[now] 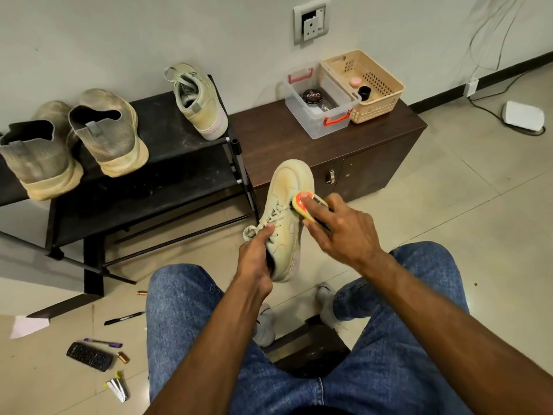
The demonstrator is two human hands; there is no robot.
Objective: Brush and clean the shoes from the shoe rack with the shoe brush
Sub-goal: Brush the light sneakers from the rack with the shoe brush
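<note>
My left hand (256, 256) grips a beige lace-up sneaker (288, 202) by its heel opening, toe pointing away from me, held above the floor in front of my knees. My right hand (341, 229) holds a yellow and orange shoe brush (302, 205) pressed against the sneaker's right side near the laces. The matching sneaker (199, 101) stands on the top shelf of the black shoe rack (167, 145), at its right end. Two dusty grey slip-on shoes (110, 130) (39, 163) sit on the left part of that shelf.
A dark wooden cabinet (359, 145) stands right of the rack, carrying a clear box (321, 118) with a polish tin and a beige basket (377, 106). Pens, a remote (89, 356) and small batteries lie on the tiled floor at left. A white device (523, 115) and cables lie far right.
</note>
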